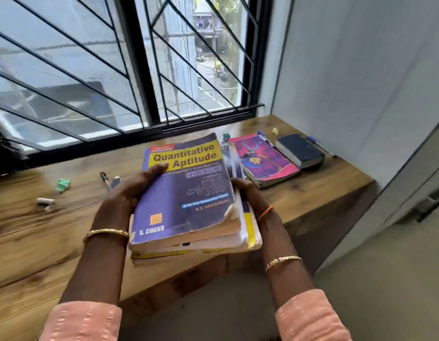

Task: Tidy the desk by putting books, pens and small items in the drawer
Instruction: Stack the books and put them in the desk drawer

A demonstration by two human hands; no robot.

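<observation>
A stack of books (pixel 189 193), topped by a purple and yellow "Quantitative Aptitude" volume, is lifted above the wooden desk (pixel 41 230). My left hand (pixel 125 195) grips its left edge with the thumb on the cover. My right hand (pixel 250 193) grips the right edge, fingers curled under. On the desk at the right lie a pink book (pixel 265 161) and a dark thick book (pixel 299 150), with a blue-capped pen (pixel 265 138) between them and another pen (pixel 320 145) beyond. A black pen (pixel 105 179) lies left of the stack. No drawer is in view.
Small items lie on the left of the desk: a green crumpled scrap (pixel 62 184), a white cylinder (pixel 45 201), a small silver piece (pixel 115 181). A yellow bit (pixel 275 130) sits near the barred window (pixel 139 70). A grey wall (pixel 361 70) stands right; floor lies below the desk's edge.
</observation>
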